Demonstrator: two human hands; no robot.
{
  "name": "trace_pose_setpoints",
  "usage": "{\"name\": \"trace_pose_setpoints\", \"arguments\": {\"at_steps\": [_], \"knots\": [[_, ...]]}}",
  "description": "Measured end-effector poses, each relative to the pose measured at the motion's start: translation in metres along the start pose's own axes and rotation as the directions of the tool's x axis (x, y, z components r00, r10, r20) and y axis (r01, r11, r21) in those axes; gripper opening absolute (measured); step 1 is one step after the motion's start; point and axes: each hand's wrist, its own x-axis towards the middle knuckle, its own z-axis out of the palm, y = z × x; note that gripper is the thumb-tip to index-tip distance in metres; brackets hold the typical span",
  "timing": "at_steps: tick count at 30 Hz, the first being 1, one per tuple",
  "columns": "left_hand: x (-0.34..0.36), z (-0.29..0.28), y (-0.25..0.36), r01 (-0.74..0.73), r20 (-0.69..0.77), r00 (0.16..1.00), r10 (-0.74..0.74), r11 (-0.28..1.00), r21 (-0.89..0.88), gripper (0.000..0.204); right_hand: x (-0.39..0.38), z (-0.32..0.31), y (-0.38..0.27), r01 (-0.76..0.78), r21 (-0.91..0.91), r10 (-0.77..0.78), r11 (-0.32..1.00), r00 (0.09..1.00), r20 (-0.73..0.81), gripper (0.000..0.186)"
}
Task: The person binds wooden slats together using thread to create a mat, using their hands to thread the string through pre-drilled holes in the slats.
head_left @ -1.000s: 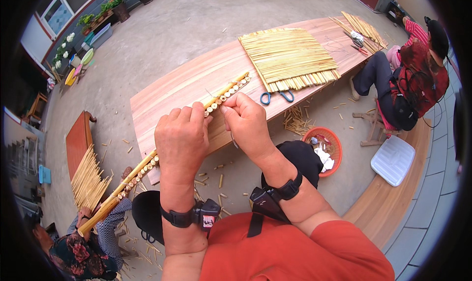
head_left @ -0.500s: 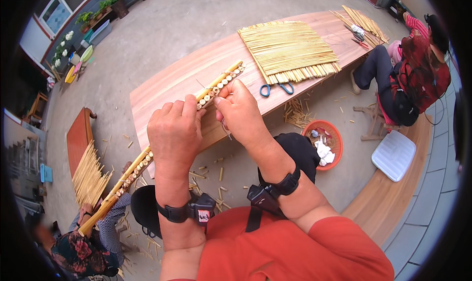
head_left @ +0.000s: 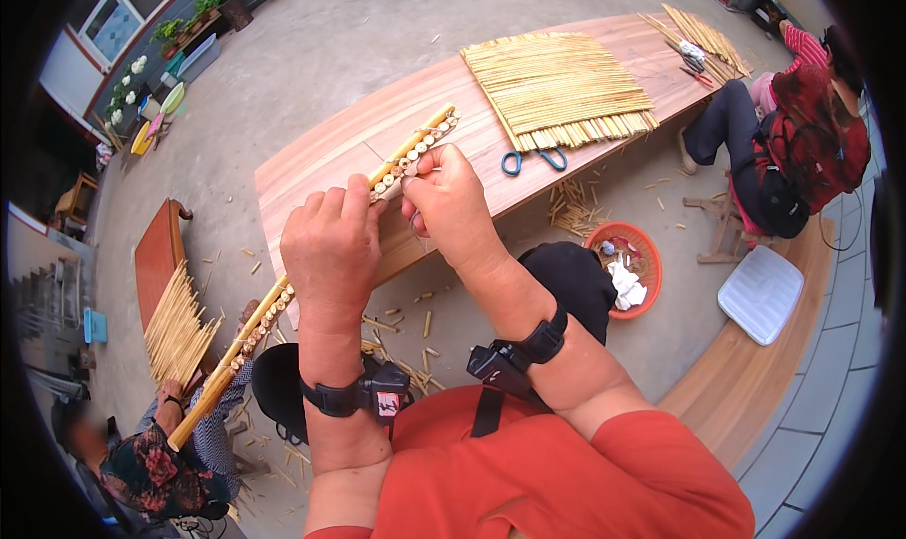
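Note:
A long mat of yellow stalks (head_left: 401, 167), seen edge-on with its round cut ends in a row beside one long stalk, slants from lower left to upper right over the table's near edge. My left hand (head_left: 330, 242) is wrapped round its middle, knuckles up. My right hand (head_left: 449, 194) is closed in a pinch against the cut ends. Below those fingers shows a bit of thin, shiny strand (head_left: 416, 220); most of it is hidden. Fine thread ends stick out along the row of stalks.
A flat stalk mat (head_left: 557, 86), blue-handled scissors (head_left: 533, 161), loose stalks and pliers lie on the wooden table (head_left: 326, 143). An orange basket (head_left: 656, 284) holds white paper. Co-workers sit at right (head_left: 812, 143) and lower left (head_left: 156, 468). Stalk offcuts litter the floor.
The right hand has moved slightly left and up along the cut ends, fingers still pinched. The left hand keeps its hold, and the mat has shifted a little in view.

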Motion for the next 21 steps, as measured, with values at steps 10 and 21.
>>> {"name": "trace_pose_setpoints", "arguments": {"at_steps": [10,21], "knots": [[-0.026,0.018,0.035,0.074,-0.003,0.997,-0.075,0.995,-0.059,0.036,-0.003,-0.042,0.013,-0.315,0.118,0.309,0.942,0.949,0.068,0.04],[-0.065,0.065,0.067,0.003,0.045,0.999,0.0,0.998,-0.064,0.033,-0.008,-0.072,0.06,-0.524,0.045,0.526,0.85,0.844,-0.106,0.027]]}}
